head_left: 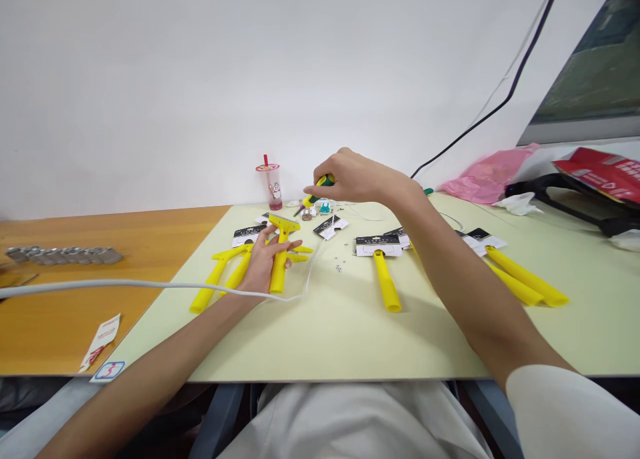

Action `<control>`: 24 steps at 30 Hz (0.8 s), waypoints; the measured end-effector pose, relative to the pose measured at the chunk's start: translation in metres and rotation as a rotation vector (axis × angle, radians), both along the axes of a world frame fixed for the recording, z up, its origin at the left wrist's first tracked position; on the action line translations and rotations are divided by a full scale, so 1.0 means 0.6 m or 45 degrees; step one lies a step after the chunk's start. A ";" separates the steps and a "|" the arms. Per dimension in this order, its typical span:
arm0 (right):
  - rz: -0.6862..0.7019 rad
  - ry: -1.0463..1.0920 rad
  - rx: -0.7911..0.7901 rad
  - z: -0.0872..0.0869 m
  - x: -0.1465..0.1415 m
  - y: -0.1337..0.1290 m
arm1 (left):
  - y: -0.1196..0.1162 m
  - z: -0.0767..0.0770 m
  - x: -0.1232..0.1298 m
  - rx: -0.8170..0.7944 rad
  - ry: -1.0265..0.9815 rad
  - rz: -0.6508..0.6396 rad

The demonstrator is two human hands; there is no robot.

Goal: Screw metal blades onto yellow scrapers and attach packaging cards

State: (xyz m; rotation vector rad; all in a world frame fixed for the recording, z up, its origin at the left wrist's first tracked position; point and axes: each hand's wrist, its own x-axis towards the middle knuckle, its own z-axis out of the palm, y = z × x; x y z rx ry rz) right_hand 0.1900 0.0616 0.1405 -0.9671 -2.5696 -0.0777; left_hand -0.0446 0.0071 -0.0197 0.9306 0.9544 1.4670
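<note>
The left hand (263, 262) has fingers closed around a yellow plastic scraper (280, 262), its handle pointing toward the person, while the right hand (357, 178) grips a green-and-yellow screwdriver (324, 180), tilted down-left above the tabletop (350, 339).

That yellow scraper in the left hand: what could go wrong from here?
A slip of the screwdriver in the right hand might reach the left hand holding the yellow scraper. The tiny screws loose on the mat could get knocked away. The white cable near the left wrist might snag.
</note>
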 end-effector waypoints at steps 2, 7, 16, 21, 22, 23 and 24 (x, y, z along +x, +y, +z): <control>-0.034 -0.001 0.034 0.003 0.002 -0.002 | 0.003 -0.002 -0.002 -0.036 -0.010 0.025; -0.047 0.046 0.023 -0.009 0.008 0.036 | 0.006 -0.001 -0.005 -0.034 0.011 0.025; -0.306 -0.114 -0.101 -0.098 0.002 0.150 | 0.008 -0.012 -0.007 0.178 -0.001 -0.026; -0.345 -0.204 -0.143 -0.141 -0.016 0.176 | 0.009 -0.014 -0.008 0.235 0.012 -0.044; -0.345 -0.214 -0.146 -0.147 -0.019 0.177 | 0.008 -0.014 -0.008 0.239 0.014 -0.049; -0.340 -0.223 -0.148 -0.153 -0.022 0.179 | 0.008 -0.013 -0.008 0.242 0.015 -0.055; -0.328 -0.234 -0.150 -0.158 -0.025 0.180 | 0.007 -0.013 -0.007 0.244 0.016 -0.063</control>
